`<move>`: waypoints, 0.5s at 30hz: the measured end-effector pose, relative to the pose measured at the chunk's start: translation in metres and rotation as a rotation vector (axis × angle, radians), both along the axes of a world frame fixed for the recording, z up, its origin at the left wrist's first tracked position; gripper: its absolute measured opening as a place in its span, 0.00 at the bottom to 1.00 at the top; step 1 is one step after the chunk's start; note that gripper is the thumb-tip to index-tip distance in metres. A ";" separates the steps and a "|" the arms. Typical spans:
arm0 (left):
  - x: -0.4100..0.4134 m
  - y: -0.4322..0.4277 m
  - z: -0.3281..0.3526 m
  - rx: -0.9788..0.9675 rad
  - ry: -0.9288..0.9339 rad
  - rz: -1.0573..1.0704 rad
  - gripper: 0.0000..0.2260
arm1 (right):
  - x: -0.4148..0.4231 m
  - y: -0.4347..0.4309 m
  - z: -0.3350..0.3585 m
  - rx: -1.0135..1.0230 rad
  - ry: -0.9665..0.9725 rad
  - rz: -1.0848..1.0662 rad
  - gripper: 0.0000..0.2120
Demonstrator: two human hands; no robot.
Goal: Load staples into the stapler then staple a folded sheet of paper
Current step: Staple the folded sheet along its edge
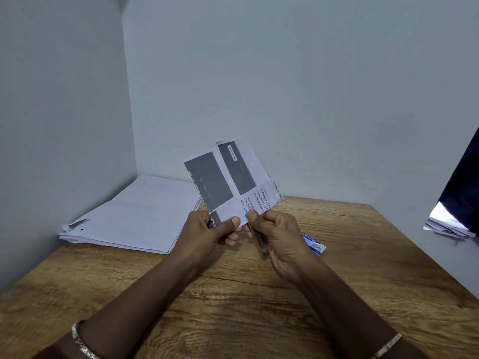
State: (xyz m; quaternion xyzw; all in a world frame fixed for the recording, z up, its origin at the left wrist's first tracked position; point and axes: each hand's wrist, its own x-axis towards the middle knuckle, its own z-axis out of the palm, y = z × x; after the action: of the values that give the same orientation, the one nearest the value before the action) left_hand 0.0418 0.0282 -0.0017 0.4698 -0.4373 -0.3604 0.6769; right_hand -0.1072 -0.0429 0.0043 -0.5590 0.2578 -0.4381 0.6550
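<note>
A folded printed sheet of paper (228,177) with dark grey blocks and text stands upright above the table. My left hand (207,231) pinches its lower left corner between thumb and fingers. My right hand (280,237) grips a small slim stapler (259,242), whose front end meets the paper's lower edge beside my left thumb. Most of the stapler is hidden inside my right palm. A small blue and white staple box (314,244) lies on the wooden table (233,307) just right of my right hand.
A thick stack of white paper (134,216) lies in the back left corner against the grey walls. At the right edge, a dark cloth (464,193) hangs over more loose papers (445,226) beyond the table's right edge.
</note>
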 end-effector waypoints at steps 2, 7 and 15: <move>0.001 0.000 -0.001 0.001 -0.007 0.009 0.07 | -0.001 0.002 0.001 0.014 0.000 0.016 0.20; 0.008 -0.002 -0.003 0.003 0.014 0.044 0.05 | 0.004 0.002 0.001 0.147 0.000 0.086 0.24; 0.012 -0.005 -0.005 0.020 0.075 0.043 0.07 | -0.007 0.001 0.000 -0.265 0.117 -0.355 0.16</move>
State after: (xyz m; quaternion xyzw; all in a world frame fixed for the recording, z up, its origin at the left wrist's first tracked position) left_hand 0.0540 0.0228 -0.0070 0.4720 -0.3979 -0.3673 0.6957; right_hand -0.1138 -0.0424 0.0040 -0.6105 0.3301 -0.5432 0.4726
